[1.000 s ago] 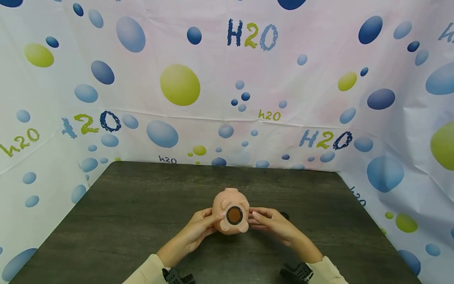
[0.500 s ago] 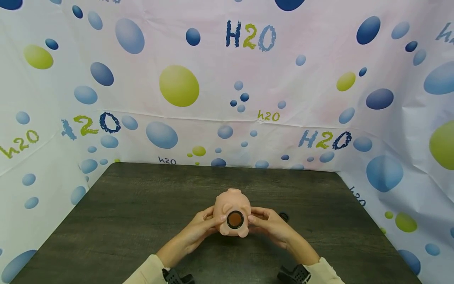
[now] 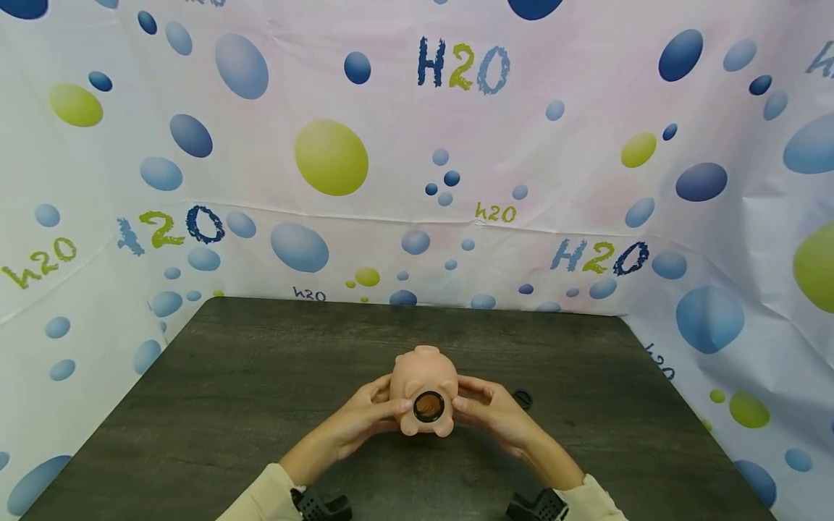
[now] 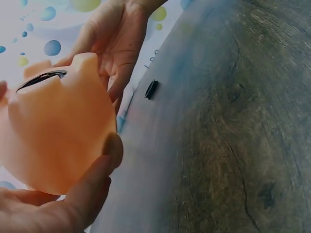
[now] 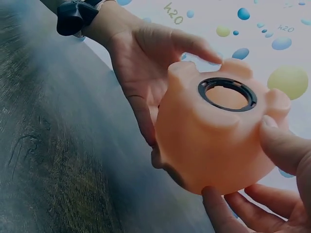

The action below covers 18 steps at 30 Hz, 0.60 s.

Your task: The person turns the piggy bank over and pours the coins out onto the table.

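A peach-coloured piggy bank [image 3: 425, 373] is held up above the table, its underside with stubby feet facing me. In the right wrist view, a black ring [image 5: 228, 94] lines the round hole in that underside. My left hand [image 3: 361, 420] grips one side of the pig, its thumb beside the hole. On the opposite side my right hand [image 3: 498, 416] holds it the same way, thumb near the ring. A black round cap [image 3: 523, 399] lies on the table behind the right hand; it shows as a thin disc in the left wrist view.
The dark wood-grain table [image 3: 274, 362] spreads around the hands. Behind and beside it hangs a white sheet [image 3: 404, 130] with blue and green dots and H2O lettering. Black devices are strapped to both wrists.
The pig has tilted so its hole sits lower and turns more toward the near edge. My right hand has settled closer around its side, and more of the black cap shows.
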Each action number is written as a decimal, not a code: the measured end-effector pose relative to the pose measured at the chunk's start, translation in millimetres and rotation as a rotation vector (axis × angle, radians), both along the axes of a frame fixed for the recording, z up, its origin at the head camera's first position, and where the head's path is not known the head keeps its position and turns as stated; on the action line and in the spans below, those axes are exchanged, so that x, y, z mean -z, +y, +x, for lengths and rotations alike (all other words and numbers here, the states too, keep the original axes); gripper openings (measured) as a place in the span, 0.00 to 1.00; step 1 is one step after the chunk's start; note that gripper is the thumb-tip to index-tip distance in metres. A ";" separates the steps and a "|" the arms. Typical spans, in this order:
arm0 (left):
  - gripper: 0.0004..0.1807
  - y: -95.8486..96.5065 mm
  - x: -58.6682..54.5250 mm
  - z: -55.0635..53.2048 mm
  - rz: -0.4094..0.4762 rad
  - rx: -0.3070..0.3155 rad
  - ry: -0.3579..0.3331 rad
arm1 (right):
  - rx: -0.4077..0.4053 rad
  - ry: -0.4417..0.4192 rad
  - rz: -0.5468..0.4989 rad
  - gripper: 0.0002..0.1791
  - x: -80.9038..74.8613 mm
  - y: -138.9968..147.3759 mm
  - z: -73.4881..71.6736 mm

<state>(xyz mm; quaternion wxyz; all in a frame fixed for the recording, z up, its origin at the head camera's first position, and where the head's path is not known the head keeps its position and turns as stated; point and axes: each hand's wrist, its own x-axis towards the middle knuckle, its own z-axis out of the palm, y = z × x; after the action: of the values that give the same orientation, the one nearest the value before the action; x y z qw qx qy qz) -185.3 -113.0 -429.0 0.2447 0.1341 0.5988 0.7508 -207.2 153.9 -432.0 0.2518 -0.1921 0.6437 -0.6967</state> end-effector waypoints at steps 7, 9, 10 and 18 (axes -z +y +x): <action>0.38 8.7 -6.7 3.4 0.013 -0.094 -0.023 | 0.000 0.017 -0.018 0.35 -2.1 -0.9 0.3; 0.39 12.6 -7.6 4.6 -0.021 -0.151 -0.027 | -0.006 0.016 -0.022 0.35 -1.8 -2.2 0.4; 0.39 14.1 -7.6 5.0 -0.031 -0.173 -0.028 | -0.007 0.016 -0.022 0.35 -1.3 -2.6 0.4; 0.38 15.4 -4.6 4.6 -0.049 -0.243 -0.005 | -0.010 -0.040 -0.017 0.34 -2.1 -2.6 2.1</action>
<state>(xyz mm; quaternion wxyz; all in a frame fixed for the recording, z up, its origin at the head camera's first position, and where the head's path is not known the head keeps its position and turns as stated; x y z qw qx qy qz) -180.7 -97.6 -424.5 0.1566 0.0523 0.6281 0.7604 -205.1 151.2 -429.9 0.2663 -0.1832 0.6318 -0.7045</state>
